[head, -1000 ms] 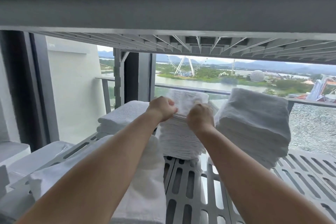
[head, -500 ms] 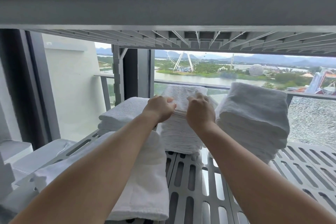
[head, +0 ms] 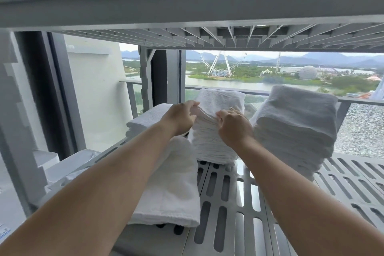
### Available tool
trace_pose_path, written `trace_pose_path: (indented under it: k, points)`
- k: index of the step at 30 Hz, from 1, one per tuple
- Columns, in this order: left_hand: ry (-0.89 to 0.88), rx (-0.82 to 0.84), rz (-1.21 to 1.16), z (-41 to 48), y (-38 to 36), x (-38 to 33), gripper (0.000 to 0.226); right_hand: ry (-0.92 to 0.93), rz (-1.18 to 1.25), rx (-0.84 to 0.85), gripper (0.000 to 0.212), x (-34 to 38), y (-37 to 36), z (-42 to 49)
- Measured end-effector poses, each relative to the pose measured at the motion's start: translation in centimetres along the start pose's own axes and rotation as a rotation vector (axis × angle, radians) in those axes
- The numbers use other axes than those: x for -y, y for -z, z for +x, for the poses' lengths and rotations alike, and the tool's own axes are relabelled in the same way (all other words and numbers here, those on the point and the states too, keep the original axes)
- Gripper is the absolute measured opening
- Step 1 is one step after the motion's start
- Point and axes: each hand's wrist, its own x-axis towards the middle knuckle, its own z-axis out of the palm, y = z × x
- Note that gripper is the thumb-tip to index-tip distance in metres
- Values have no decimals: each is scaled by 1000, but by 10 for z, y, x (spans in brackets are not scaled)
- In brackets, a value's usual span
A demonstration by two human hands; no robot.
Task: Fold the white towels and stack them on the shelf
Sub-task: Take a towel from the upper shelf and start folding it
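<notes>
A tall middle stack of folded white towels (head: 216,143) stands on the grey slotted shelf (head: 232,203). The top towel (head: 221,100) lies across that stack. My left hand (head: 180,117) pinches its near left edge, and my right hand (head: 233,125) grips its near right edge. Both arms reach in over the shelf. Another tall towel stack (head: 295,129) stands to the right. A low stack (head: 149,120) sits behind my left hand, and a single folded towel (head: 172,189) lies under my left forearm.
The grey underside of the upper shelf (head: 207,6) hangs low overhead. A shelf post (head: 20,127) rises at the left. Behind the shelf are a window frame (head: 164,81) and a balcony rail, with a river and a big wheel far outside.
Both hands have slid back from the top of the middle stack toward its near edge and now pinch the top towel's front corners. The camera has tilted slightly.
</notes>
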Motion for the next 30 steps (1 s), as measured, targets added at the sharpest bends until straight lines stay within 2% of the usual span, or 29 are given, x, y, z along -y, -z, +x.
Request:
trace_pose_path:
  k: [2,4,7,10,12,14,19,23,27,30]
  points:
    - [17,45,4,-7,3,3,55,-34,11,86,31,1,2,0]
    - [22,72,1,-15,9,5,57,-37,-102,142,34,5,3,-2]
    - [18,94,9,-30,21,9,59,26,-213,26,39,22,8,-13]
    - [37,138,72,-48,34,16,63,162,-55,-128,28,49,10,-29]
    - [63,196,128,-62,44,24,65,166,96,-89,27,70,9,-42]
    - [91,252,157,-79,53,31,71,108,236,33,29,85,5,-56]
    - [123,317,263,-119,60,46,83,-189,287,361,69,91,-2,-98]
    - [140,411,251,-147,49,52,93,-366,314,421,58,94,0,-126]
    - [92,270,349,-161,38,48,72,-419,406,460,59,105,10,-144]
    - [93,165,302,-163,43,34,65,-454,442,425,53,111,18,-154]
